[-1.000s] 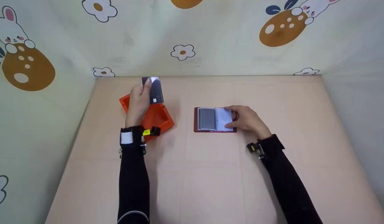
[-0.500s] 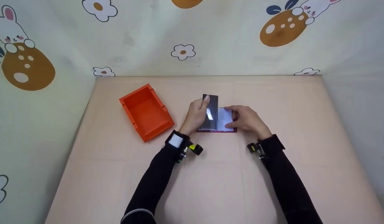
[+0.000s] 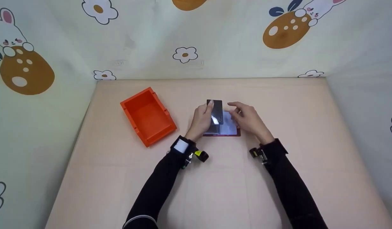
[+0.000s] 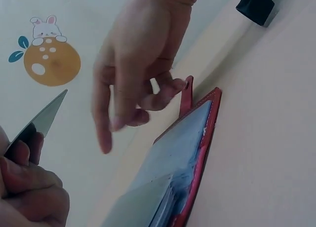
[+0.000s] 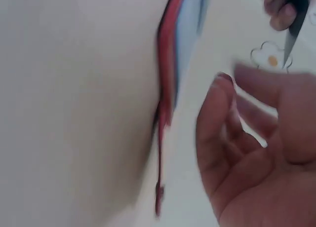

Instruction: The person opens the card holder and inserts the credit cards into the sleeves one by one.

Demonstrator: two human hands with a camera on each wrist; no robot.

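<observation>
My left hand (image 3: 199,120) pinches a dark card (image 3: 217,109), thumb on top, and holds it raised over the left side of an open card holder (image 3: 229,125). That holder has a red cover and clear plastic sleeves, and lies on the table. In the left wrist view its red edge and strap (image 4: 186,99) show beside the sleeves. My right hand (image 3: 246,119) hovers at the holder's right side, fingers loosely bent with nothing between them. From the right wrist, the red cover (image 5: 169,54) appears apart from that hand, blurred.
An orange box (image 3: 136,129) stands on the table left of the holder, its open top facing up. A patterned cloth wall (image 3: 151,41) rises behind the table's far edge.
My left hand has carried the card from above the orange box rightward to the card holder. My right hand has let go of the holder's right side and lifted slightly.
</observation>
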